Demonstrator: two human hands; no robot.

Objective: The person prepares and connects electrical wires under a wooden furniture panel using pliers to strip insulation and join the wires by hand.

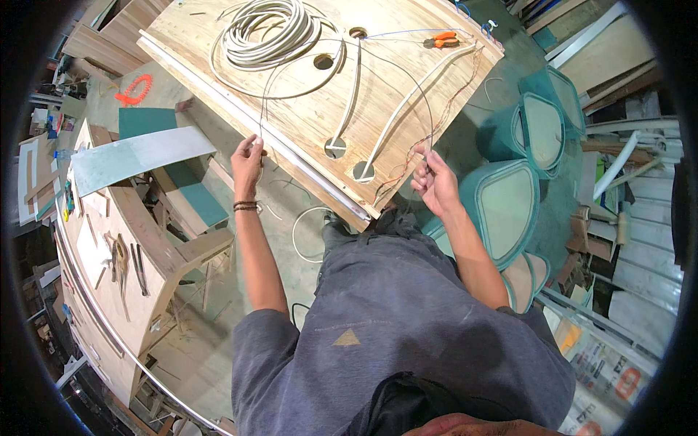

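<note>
My left hand (247,168) is at the near left edge of a pale plywood panel (291,120), its fingertips pinched on a thin dark wire. By the panel's near right corner, my right hand (438,183) is closed with thumb and forefinger together on the same kind of thin wire (430,116), which arcs up over the panel between the hands. A coil of white cable (270,38) lies at the far left of the panel. White cable lengths (396,109) run into round holes (334,148). Twisted coloured wires (398,173) lie next to my right hand.
Orange-handled cutting pliers (441,41) rest on the panel's far right. Green padded pieces (502,207) stand on the floor at right. To the left, a wooden bench (145,251) holds hand tools and a white-and-green sheet (142,156). A loop of white cable (297,243) lies on the floor.
</note>
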